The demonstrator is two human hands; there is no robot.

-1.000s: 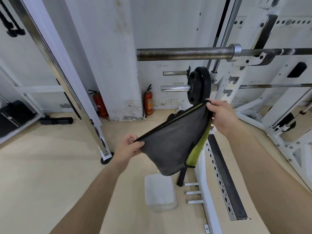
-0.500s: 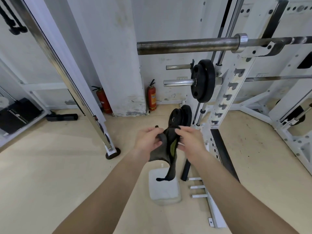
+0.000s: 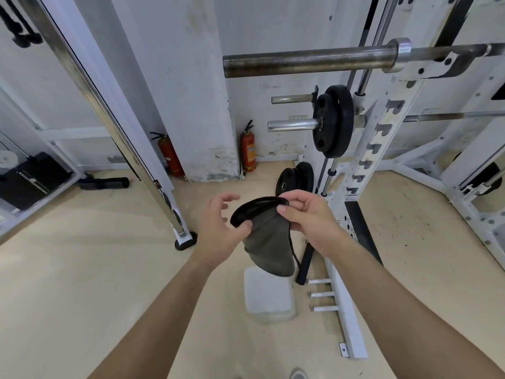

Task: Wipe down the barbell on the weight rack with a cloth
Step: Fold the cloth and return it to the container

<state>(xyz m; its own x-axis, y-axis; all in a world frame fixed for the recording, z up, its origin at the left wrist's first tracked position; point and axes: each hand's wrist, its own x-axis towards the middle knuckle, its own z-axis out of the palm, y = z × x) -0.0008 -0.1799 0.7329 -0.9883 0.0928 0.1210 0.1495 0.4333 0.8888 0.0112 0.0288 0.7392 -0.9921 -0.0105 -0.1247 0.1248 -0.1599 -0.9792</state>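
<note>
The barbell [image 3: 306, 61] lies across the white rack [image 3: 382, 138] at the top right, its dull sleeve sticking out to the left. Well below it, a grey cloth with a black hem [image 3: 266, 242] hangs folded between my hands. My right hand [image 3: 308, 217] pinches the hem at the cloth's upper right. My left hand [image 3: 221, 222] holds the cloth's left edge with thumb and lower fingers, the other fingers spread. Neither hand touches the barbell.
A black weight plate [image 3: 332, 120] sits on a lower peg, and two more plates [image 3: 295, 179] lean near the rack's foot. A pale block [image 3: 269, 295] lies on the floor under the cloth. A slanted chrome post [image 3: 109, 113] stands left. Two fire extinguishers [image 3: 248, 150] flank the pillar.
The cloth, stretched wide a second ago, has been gathered and folded between my hands, which came close together. The yellow-green side is now hidden. The view has tilted down a little.
</note>
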